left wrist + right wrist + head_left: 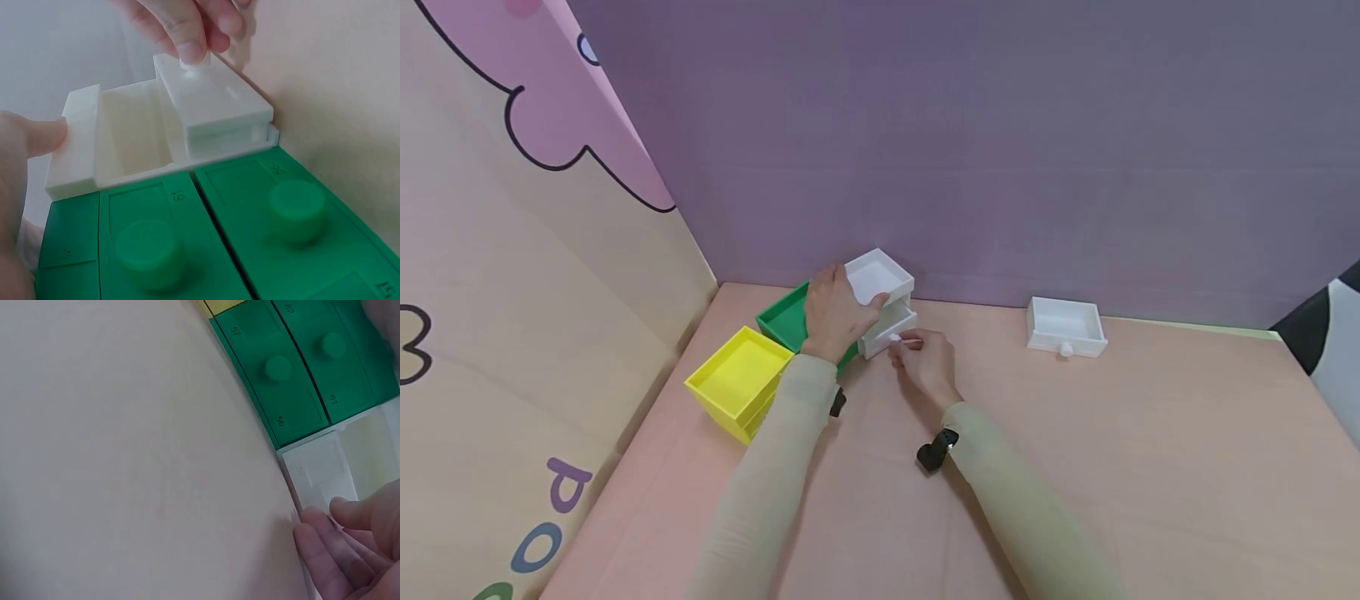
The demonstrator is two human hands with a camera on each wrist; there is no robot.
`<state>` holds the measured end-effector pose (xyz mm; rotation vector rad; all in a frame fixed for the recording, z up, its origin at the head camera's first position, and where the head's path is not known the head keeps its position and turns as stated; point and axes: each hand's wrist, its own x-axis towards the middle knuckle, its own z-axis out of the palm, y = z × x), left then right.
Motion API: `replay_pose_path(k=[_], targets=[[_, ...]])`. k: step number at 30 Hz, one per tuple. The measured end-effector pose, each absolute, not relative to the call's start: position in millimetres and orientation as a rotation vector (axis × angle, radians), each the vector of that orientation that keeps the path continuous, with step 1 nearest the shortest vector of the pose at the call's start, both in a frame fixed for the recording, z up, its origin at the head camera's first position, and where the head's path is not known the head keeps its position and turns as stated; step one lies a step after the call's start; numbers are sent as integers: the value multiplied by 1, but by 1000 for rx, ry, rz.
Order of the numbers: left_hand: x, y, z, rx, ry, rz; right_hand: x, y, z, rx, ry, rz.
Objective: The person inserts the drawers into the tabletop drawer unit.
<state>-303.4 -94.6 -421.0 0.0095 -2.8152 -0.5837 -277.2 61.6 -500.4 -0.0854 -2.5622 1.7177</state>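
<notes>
A small white cabinet (880, 268) stands by the back wall, its upper slot bare. Its lower drawer (219, 100) sits in the slot below and sticks out a little. My right hand (928, 362) pinches that drawer's round knob (895, 338) between thumb and fingers. Over the top of the white cabinet and the green cabinet (784, 321) beside it lies my left hand (837, 312). Its thumb touches the white cabinet's top section in the left wrist view; the other fingers are mostly hidden there. The green cabinet has two closed drawers with round knobs (298, 206).
A yellow cabinet (741, 375) stands left of the green one, partly behind my left sleeve. A loose white drawer (1063, 321) with a knob rests farther right near the back wall. The pink tabletop (1150, 467) spreads in front, with a printed wall (587, 317) at left.
</notes>
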Motion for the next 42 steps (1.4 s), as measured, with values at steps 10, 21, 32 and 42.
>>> replay_pose_path(k=[10, 21, 32, 42], targets=[[-304, -87, -423, 8, -2814, -593, -281, 64, -500, -103, -2578, 1750], [-305, -88, -424, 5, -2824, -589, -283, 61, -499, -151, -2579, 1820], [-309, -91, -423, -16, -2834, -581, -280, 68, -498, -149, -2547, 1895], [-312, -95, -423, -14, -2813, -581, -263, 92, -496, -87, -2537, 1787]])
